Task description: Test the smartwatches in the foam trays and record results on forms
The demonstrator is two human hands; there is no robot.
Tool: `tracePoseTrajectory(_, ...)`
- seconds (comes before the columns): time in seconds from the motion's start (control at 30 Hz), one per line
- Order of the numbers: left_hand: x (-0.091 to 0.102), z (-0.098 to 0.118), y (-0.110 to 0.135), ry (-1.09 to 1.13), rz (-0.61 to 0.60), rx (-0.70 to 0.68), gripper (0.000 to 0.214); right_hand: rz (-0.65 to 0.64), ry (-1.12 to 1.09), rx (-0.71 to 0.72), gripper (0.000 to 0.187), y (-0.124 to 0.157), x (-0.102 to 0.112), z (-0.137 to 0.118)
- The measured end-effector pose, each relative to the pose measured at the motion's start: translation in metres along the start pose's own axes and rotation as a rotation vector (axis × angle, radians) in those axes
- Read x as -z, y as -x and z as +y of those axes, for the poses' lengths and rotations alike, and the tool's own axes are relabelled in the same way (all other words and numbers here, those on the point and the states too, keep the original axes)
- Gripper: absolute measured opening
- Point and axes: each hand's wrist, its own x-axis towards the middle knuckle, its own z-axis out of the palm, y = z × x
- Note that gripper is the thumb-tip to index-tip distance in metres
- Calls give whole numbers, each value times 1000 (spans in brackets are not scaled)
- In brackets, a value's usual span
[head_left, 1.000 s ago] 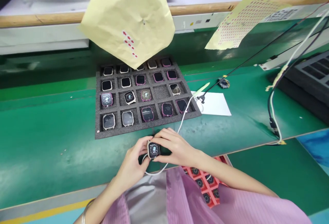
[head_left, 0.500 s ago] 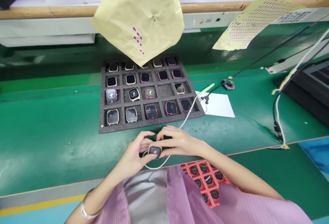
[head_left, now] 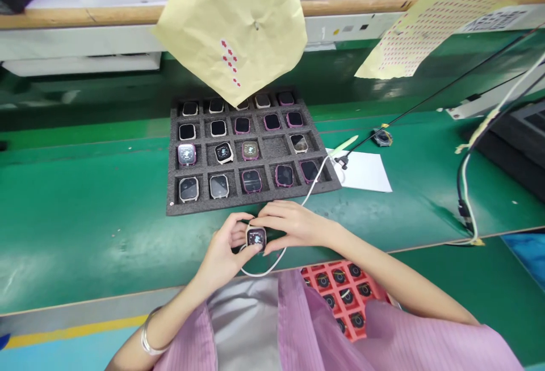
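Just in front of the foam tray, a small square smartwatch case [head_left: 256,236] with a pale frame and lit screen is between my two hands. My left hand [head_left: 223,251] grips it from the left, its thumb on the lower screen edge. My right hand [head_left: 293,224] is at its upper and right edges, with fingers over the top and the thumb at the lower right. A white cable [head_left: 313,187] runs from the right, loops below the watch and passes behind my left fingers. Its end is hidden.
A dark grey foam tray [head_left: 200,207] holds rows of watch cases with pale and purple frames. To its right lie white paper [head_left: 366,172], a light green pen [head_left: 344,145] and a round dark device [head_left: 382,137]. Yellow sheets [head_left: 238,24] hang above. A red tray [head_left: 336,286] with black round parts sits near my lap.
Both hands and the watch appear slightly higher, while the whole view has shifted a little. The watch screen now faces up more fully, less covered by the left thumb.
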Motion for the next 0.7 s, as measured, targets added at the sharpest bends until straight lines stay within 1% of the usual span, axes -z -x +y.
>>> tracePoseTrajectory(0.07,-2,-2,0,3,56,0,48,-9,-30,-67,58,0,-1,-8)
tracePoseTrajectory(0.13,-3,-3,0,-2,64,-3,49,14,-22,-139,56,1,-6,-17)
tracePoseTrajectory(0.23,-2,-3,-1,0,43,-11,48,77,-16,-238,46,4,-15,-26)
tracePoseTrajectory(0.37,0,-2,0,-29,17,-30,47,134,-52,-281,41,6,-21,-31)
tracePoseTrajectory(0.4,1,-1,0,-49,7,-39,48,138,-58,-285,40,6,-22,-32)
tracePoseTrajectory(0.47,3,0,2,-107,-33,-66,57,138,-66,-307,39,7,-22,-33)
tracePoseTrajectory(0.53,5,-1,4,-151,-79,-86,66,149,-105,-326,39,7,-19,-34)
tracePoseTrajectory(0.57,5,-2,5,-159,-93,-88,66,169,-151,-328,40,7,-16,-34)
tracePoseTrajectory(0.67,4,-7,5,-142,-77,-72,53,276,-323,-324,44,5,2,-31)
tracePoseTrajectory(0.7,4,-8,4,-133,-62,-71,49,309,-350,-329,44,4,9,-29)
